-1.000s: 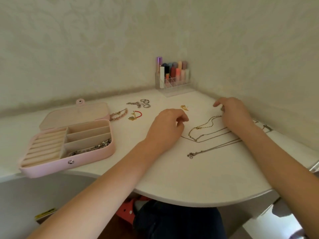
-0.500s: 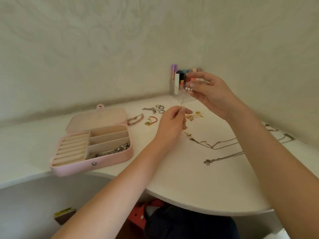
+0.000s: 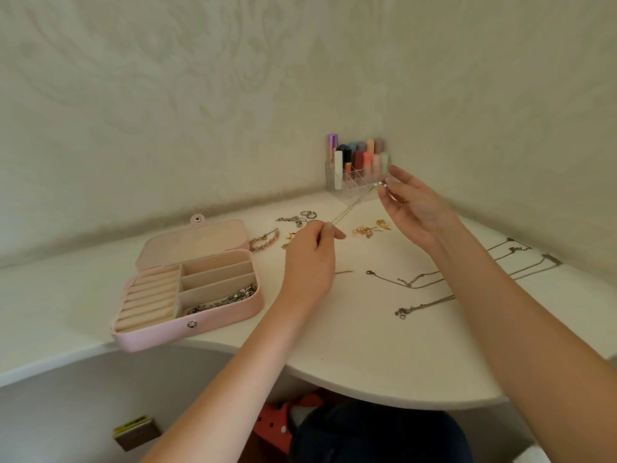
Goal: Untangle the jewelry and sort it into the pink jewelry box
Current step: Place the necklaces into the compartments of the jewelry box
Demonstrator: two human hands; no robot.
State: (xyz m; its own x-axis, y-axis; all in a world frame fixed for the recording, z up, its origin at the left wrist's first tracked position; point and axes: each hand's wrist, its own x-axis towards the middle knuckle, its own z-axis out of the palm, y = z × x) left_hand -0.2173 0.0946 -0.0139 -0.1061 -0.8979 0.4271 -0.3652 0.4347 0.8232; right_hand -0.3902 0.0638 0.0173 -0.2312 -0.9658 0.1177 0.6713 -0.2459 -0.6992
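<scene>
Pink jewelry box (image 3: 213,320) open, two hands (image 3: 309,259) (image 3: 414,208) pinching one thin chain (image 3: 347,210) taut, three compartments

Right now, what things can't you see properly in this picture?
- Head view: chains on the right, partly hidden behind the right arm.
- The thin chain held between left hand and right hand: too fine to see knots.
- Red hair tie: mostly behind the left hand.
- Floor items: cut off by the table.
</scene>
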